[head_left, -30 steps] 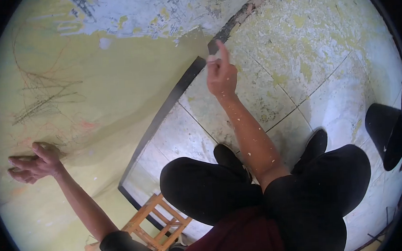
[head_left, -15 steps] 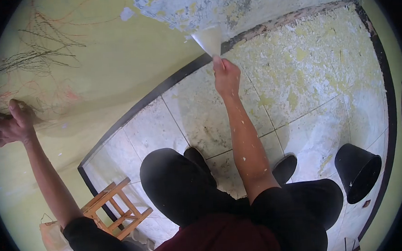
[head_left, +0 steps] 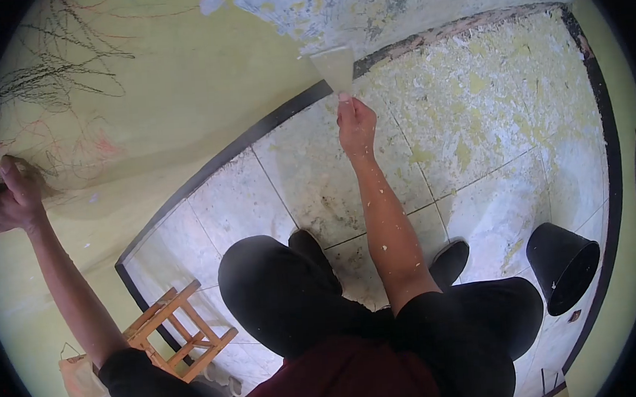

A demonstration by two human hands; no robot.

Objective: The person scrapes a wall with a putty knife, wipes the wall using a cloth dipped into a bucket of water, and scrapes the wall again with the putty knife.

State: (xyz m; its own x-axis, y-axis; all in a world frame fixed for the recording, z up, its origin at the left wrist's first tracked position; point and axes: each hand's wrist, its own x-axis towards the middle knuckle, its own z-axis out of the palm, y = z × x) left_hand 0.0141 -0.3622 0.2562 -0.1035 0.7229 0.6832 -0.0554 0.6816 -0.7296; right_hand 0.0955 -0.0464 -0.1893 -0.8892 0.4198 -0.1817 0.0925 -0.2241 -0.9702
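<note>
My right hand (head_left: 357,127) grips the handle of a wide scraper (head_left: 335,68), its fingers wrapped round it. The blade lies near the bottom of the yellow-green wall (head_left: 202,82), just above the dark skirting, close to where paint has come off. Grey-white patchy wall (head_left: 364,6) shows beyond the ragged paint edge. Far to the left, my left hand (head_left: 12,199) rests against the painted wall with its fingers spread, holding nothing. Black and red scribbles (head_left: 56,76) mark the wall above it.
Paint flakes (head_left: 486,93) cover the tiled floor at the upper right. A black bucket (head_left: 562,267) lies tipped on its side at the right. A wooden stool (head_left: 184,330) stands at the lower left beside a pale bag (head_left: 89,387). Dark skirting (head_left: 256,133) runs along the wall.
The scraper has shifted slightly down, and its blade has turned so that it looks duller and its edge lies more level. My left hand stays against the wall; the view has moved a little.
</note>
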